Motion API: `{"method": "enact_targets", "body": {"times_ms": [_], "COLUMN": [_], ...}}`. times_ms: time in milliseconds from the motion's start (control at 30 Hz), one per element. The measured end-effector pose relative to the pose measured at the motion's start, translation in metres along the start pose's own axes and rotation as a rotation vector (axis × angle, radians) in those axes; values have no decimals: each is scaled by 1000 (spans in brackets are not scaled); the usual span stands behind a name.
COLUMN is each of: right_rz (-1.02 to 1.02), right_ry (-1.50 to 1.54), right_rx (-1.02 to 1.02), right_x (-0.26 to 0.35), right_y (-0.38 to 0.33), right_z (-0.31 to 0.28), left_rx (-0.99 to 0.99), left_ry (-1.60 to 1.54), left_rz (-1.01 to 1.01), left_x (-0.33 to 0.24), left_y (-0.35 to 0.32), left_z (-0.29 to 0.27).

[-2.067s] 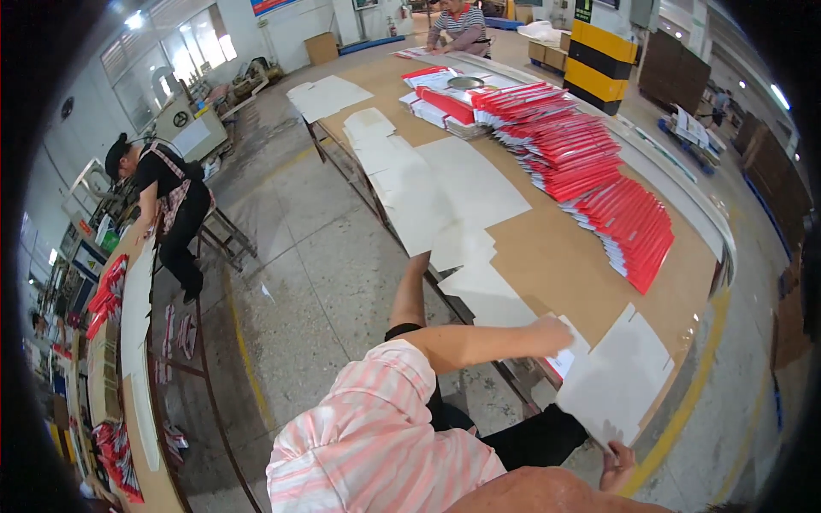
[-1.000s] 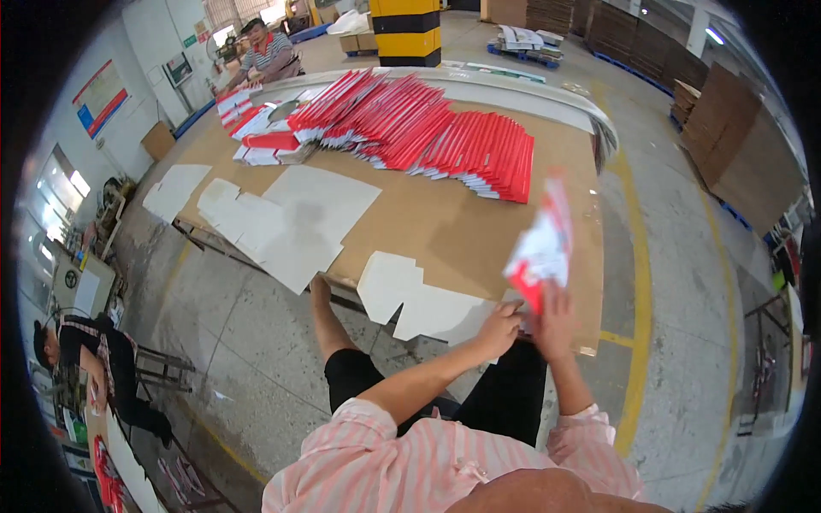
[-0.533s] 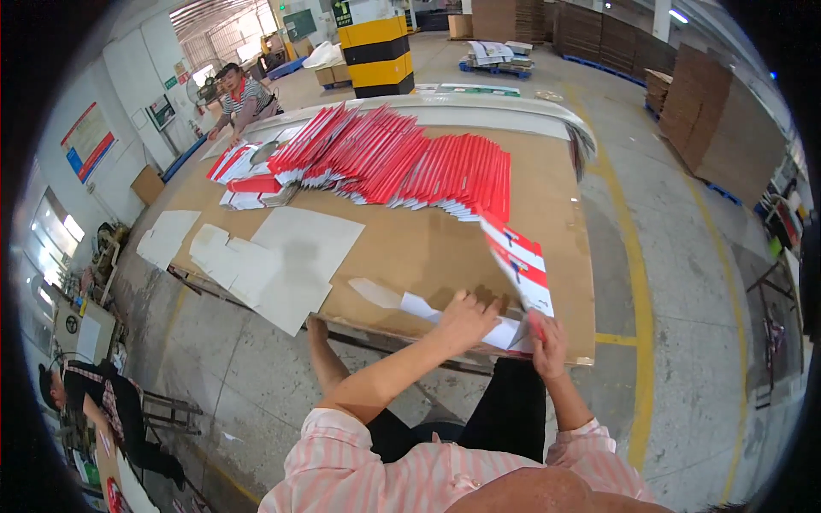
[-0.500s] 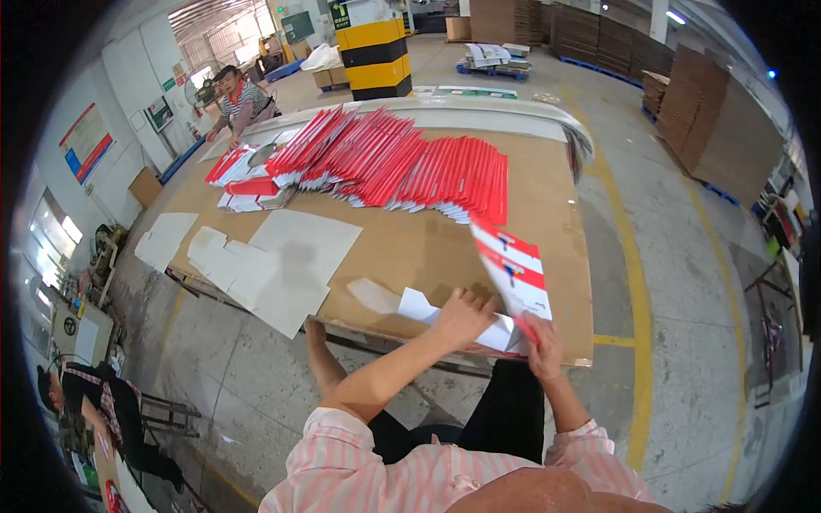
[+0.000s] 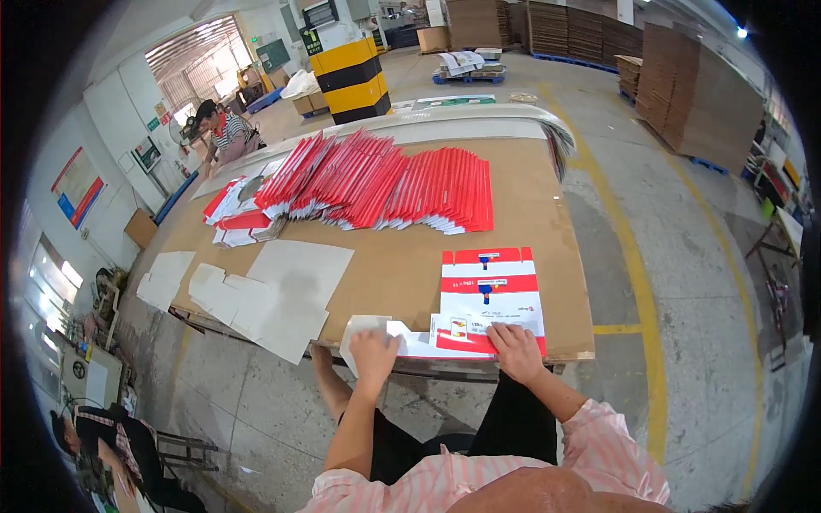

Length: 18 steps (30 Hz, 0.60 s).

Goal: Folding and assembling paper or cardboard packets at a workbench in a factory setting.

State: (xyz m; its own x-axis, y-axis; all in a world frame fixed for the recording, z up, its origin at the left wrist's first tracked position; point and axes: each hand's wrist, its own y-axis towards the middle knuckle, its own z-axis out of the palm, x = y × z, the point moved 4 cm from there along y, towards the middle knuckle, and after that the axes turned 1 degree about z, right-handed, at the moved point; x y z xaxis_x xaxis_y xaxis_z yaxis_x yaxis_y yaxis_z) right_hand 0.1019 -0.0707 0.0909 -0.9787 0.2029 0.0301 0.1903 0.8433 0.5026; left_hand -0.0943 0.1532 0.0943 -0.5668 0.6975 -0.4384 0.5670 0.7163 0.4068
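A red-and-white printed carton blank [image 5: 489, 299] lies flat at the table's near edge, toward the right. My right hand [image 5: 517, 352] rests on its lower right part, fingers stretched out over the card. To its left, a long white flap [image 5: 414, 340] of card runs along the edge. My left hand [image 5: 374, 355] presses down at this flap's left end, beside a greyish card piece [image 5: 357, 325], fingers spread and lying on the card. Farther back, a long leaning row of red-and-white folded cartons [image 5: 440, 188] stretches across the brown tabletop.
Plain grey-white card sheets [image 5: 295, 278] lie at the table's left, overhanging its edge. Another person [image 5: 229, 137] stands at the far left corner, and a second person [image 5: 124, 432] works at lower left. A yellow-and-black pillar [image 5: 352, 81] rises beyond the table.
The carton blank has come down from a raised, tilted position to lie flat. My left hand has moved left along the edge. My right hand has moved slightly left onto the blank.
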Motion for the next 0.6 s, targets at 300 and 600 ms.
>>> {"method": "enact_targets", "body": {"times_ms": [300, 600], "right_rz": [-24, -63], "right_ry": [-14, 51], "right_rx": [21, 64], "right_x": [-11, -9], "right_y": [-9, -8], "right_z": [29, 27], "left_rx": [134, 381], "left_ry": [166, 39], "left_rz": [597, 392], "left_x": [-1, 89], "left_y": [-25, 0], "left_z": [31, -62]}}
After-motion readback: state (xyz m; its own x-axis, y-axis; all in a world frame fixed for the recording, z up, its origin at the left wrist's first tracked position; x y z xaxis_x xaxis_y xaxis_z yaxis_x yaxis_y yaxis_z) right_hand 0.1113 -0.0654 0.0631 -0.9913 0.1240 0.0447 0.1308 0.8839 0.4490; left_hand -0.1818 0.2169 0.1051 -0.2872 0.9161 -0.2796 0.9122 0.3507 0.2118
